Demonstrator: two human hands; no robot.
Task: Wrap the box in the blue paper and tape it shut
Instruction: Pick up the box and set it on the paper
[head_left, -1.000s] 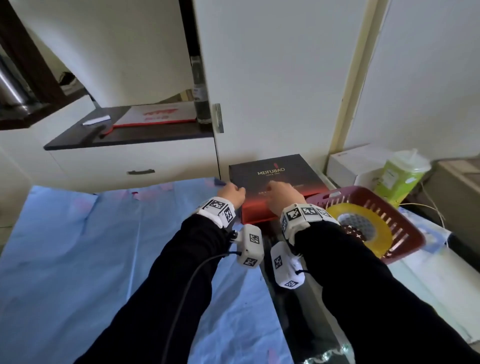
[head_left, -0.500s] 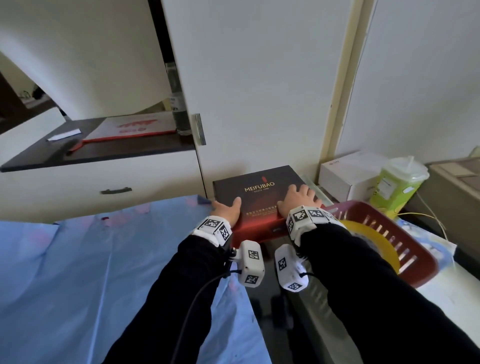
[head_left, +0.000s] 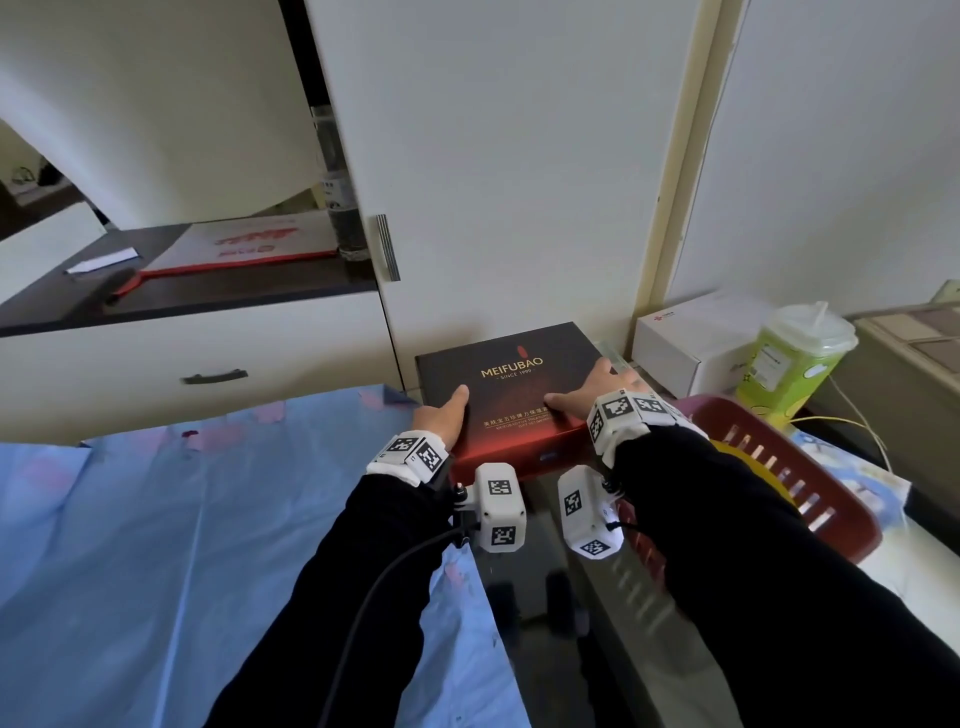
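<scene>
- Head view: the box (head_left: 511, 384) is seen on the dark worktop (head_left: 540, 639), right against the white cupboard door (head_left: 509, 182). It lies just beside the far corner of the blue paper (head_left: 208, 519) and is not yet on it.
- The box is held at its left side by the left hand (head_left: 447, 421). The thumb is laid on the lid and the other fingers are hidden down the side.
- The right hand (head_left: 587, 392) is spread on the lid, with the fingers reaching the right edge. Whether they are hooked over it cannot be told.
- For a good lift, both sides should be gripped evenly, so the box is kept flat and the lid shut.
- The box should then be set down in the middle of the paper, lined up with its edges, so enough paper is left all round.
- The red basket (head_left: 826, 499) beside the right arm should not be bumped.
- Compared with one second ago, the hands have been moved apart, from the near edge out to the two sides. The box has been left in its place.
</scene>
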